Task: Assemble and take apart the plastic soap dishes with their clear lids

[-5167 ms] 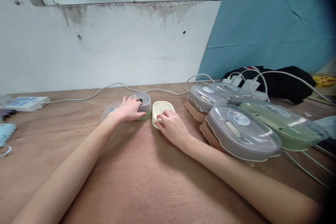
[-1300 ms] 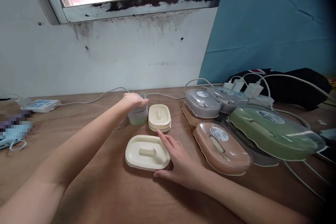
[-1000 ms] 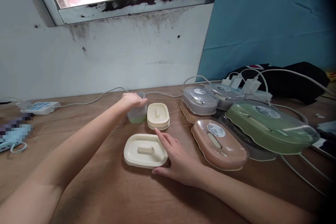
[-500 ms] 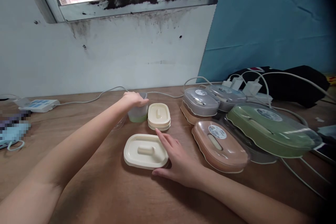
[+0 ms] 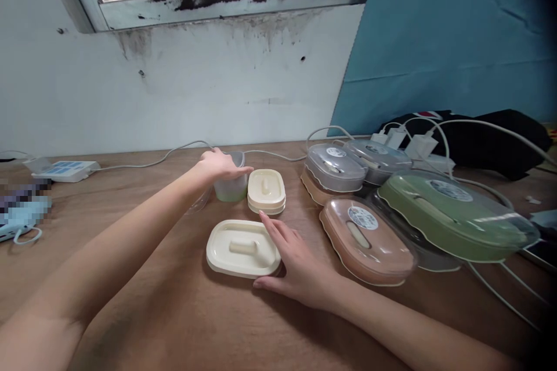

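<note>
A cream rectangular lid (image 5: 243,248) with a raised bar handle lies on the table. My right hand (image 5: 296,258) clasps its right end, thumb at the near edge and fingers over the far edge. Farther back, my left hand (image 5: 220,166) is over a translucent cup (image 5: 230,190) with a greenish lower part. The left thumb stretches out to the right past the cup's rim; the other fingers are hidden by the hand. Beside that cup stands a short stack of smaller cream lids (image 5: 266,186). A clear rounded piece (image 5: 200,203) shows partly behind my left forearm.
To the right are plastic-covered containers: a peach one (image 5: 368,239), a green one (image 5: 452,211) and a grey one (image 5: 336,167). White chargers (image 5: 421,145) with cables and a black cloth item (image 5: 496,133) lie behind. A white power strip (image 5: 67,170) is at left.
My left thumb has swung outward to the right, away from the cup's rim. My right hand stays on the lid. The whole view has shifted slightly.
</note>
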Motion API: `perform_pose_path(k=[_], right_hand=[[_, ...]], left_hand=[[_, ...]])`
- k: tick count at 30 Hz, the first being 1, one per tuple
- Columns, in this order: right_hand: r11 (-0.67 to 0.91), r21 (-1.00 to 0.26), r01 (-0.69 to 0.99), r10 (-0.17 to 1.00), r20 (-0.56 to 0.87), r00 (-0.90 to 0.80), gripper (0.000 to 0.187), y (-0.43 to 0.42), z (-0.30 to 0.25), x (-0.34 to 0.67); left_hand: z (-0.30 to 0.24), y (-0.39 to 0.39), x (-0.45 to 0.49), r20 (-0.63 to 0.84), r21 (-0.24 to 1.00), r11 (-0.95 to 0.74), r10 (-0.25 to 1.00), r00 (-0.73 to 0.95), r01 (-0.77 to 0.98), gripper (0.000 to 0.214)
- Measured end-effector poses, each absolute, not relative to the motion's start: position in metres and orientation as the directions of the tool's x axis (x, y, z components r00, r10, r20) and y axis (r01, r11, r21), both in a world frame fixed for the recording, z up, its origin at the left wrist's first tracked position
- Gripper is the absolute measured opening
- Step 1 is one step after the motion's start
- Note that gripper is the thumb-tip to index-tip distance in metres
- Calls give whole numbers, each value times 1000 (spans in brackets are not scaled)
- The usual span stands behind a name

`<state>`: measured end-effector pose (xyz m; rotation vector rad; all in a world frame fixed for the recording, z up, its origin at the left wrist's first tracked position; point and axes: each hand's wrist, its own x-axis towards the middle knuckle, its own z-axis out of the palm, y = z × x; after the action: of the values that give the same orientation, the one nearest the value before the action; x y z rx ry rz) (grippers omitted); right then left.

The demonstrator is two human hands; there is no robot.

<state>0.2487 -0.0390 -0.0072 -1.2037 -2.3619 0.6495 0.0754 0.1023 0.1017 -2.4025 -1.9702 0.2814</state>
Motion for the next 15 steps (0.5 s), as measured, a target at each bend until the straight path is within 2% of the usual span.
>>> perform_pose_path(k=[2, 7, 15], right_hand=[[519, -573, 634, 826, 147, -544, 109, -39, -7, 248], [506, -580, 639, 829, 120, -547, 108, -40, -4, 247], [508, -569, 646, 831, 129, -541, 109, -40, -5, 249]], left_hand=[[103, 98, 72, -129, -156, -252, 964, 233, 955, 81], [95, 94, 61, -135, -164, -425, 903, 407, 890, 61], [85, 95, 51, -83, -149, -480, 877, 473, 864, 67]])
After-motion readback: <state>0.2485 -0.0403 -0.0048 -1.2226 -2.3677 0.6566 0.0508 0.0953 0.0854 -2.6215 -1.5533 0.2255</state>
